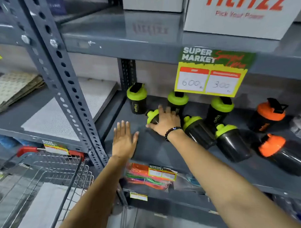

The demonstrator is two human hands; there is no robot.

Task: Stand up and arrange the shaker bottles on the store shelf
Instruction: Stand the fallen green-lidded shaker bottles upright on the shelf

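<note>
One green-lidded shaker (152, 116) lying, lid pointing left | right hand (165, 121) grip wrapping it | left hand (123, 140) spread

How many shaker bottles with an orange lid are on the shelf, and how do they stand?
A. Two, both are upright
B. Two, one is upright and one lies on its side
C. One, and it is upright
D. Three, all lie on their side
B: one orange-lid bottle stands upright at the back of the shelf, and a second orange-lid bottle lies tipped over in front of it.
</note>
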